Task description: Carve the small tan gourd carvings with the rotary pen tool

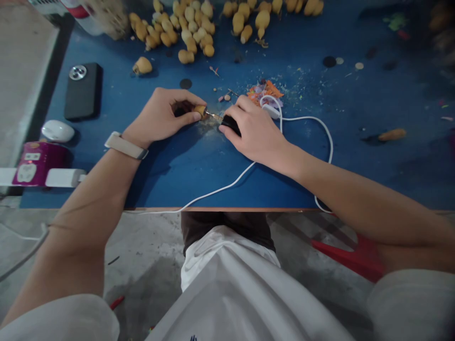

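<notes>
Between the thumb and fingers of my left hand is a small tan gourd, pinched near the middle of the blue table. My right hand grips a black-handled rotary tool. Its thin metal bit points left and meets the gourd's right side, or comes very close; I cannot tell which. Pale dust lies on the table below the bit. A white cable runs beneath my right hand and wrist.
Several small gourds are heaped along the back. Orange and purple scraps lie beyond my right hand. A black phone, a white earbud case and a purple power adapter are on the left. The table's front edge is near my body.
</notes>
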Motion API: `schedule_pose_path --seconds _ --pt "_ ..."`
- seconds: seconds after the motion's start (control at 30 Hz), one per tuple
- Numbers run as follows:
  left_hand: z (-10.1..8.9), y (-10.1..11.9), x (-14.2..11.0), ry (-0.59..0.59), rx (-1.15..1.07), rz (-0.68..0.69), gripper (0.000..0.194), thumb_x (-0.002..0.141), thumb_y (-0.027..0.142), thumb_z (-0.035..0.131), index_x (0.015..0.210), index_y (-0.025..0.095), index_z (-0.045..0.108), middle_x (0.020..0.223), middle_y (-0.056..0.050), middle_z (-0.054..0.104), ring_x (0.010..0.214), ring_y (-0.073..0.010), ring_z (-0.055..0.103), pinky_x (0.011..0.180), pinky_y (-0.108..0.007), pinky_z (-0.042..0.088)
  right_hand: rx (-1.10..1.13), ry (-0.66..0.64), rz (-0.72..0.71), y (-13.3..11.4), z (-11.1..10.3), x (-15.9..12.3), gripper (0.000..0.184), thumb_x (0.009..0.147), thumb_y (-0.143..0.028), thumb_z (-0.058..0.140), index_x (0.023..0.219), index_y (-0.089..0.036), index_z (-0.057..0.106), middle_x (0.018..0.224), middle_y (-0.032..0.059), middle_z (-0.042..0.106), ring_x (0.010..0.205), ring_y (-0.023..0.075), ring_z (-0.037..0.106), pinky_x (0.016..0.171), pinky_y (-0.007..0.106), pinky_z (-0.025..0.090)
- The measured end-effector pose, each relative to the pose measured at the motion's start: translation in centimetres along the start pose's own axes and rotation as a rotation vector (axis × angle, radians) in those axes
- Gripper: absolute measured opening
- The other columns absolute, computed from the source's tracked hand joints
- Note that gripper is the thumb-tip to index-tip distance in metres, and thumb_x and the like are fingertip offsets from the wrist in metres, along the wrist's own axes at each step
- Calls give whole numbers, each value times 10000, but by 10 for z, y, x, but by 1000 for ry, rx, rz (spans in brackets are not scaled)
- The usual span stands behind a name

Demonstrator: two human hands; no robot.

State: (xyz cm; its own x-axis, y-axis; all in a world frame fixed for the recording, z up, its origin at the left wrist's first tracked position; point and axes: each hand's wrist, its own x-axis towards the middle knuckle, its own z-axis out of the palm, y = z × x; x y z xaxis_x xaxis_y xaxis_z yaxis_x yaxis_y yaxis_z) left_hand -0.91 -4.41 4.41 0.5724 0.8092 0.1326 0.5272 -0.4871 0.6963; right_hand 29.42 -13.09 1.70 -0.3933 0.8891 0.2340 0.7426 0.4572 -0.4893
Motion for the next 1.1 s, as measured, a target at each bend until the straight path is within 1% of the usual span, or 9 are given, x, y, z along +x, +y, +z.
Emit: schedule_pose_path --seconds 0.17,0.33,0.47,0.53,0.67,0.73,0.87,0.97,1.1 --pt "0 0 0 -1 -8 -14 628 1031 817 917 1388 305 984 1257 -95 965 1042 -307 811 1116 -625 711 12 -9 -1 1 0 0 429 1322 -591 638 1568 -265 768 1515 199 699 1440 476 765 1286 738 666" --pt "-1 -1 -1 0 0 4 669 1052 845 892 1408 285 975 1265 -94 969 1030 -279 802 1108 -588 722 0 -1 -1 1 1 0 406 1334 -561 617 1540 -249 776 1511 194 704 1448 468 766 1303 734 654" --pt "-1 0 -1 -7 4 0 636 1062 835 899 1407 307 977 1313 -97 974 1060 -297 817 1107 -601 723 2 18 -25 3 2 0 443 1330 -614 621 1556 -265 773 1474 180 715 1438 463 771 1293 724 668" --pt "-1 -1 -1 -4 9 -7 611 1064 818 902 1406 317 978 1307 -95 972 1069 -304 822 1111 -612 717 -5 21 -27 3 2 -1 449 1332 -632 614 1541 -271 779 1454 175 716 1414 454 779 1281 715 678" --pt "-1 -2 0 0 5 -7 632 1051 809 907 1418 300 977 1261 -100 964 1048 -298 807 1097 -607 706 -11 17 -16 2 1 0 415 1342 -586 590 1500 -260 791 1470 182 718 1408 450 781 1289 711 673" --pt "-1 -3 0 3 1 -7 636 1045 810 912 1416 298 982 1262 -99 966 1042 -297 800 1098 -600 706 -1 9 -9 2 2 0 411 1340 -580 595 1517 -261 785 1488 185 715 1427 460 773 1300 727 663" --pt "-1 -1 0 0 13 -1 596 1050 782 919 1399 303 988 1274 -100 972 1040 -306 808 1092 -597 713 19 0 -4 2 2 -1 423 1329 -590 624 1573 -274 763 1506 186 710 1465 478 760 1311 749 650" --pt "-1 0 0 -2 7 -1 574 1055 753 913 1391 293 986 1280 -111 969 1067 -315 825 1095 -591 711 8 -6 2 0 0 -1 402 1334 -567 614 1546 -265 773 1505 185 712 1454 467 765 1310 735 653" --pt "0 -1 0 4 -7 1 615 1039 807 918 1387 304 983 1269 -94 967 1033 -295 800 1099 -602 710 3 -20 8 -2 -3 0 400 1341 -547 586 1519 -247 782 1516 201 712 1432 467 769 1295 743 658"
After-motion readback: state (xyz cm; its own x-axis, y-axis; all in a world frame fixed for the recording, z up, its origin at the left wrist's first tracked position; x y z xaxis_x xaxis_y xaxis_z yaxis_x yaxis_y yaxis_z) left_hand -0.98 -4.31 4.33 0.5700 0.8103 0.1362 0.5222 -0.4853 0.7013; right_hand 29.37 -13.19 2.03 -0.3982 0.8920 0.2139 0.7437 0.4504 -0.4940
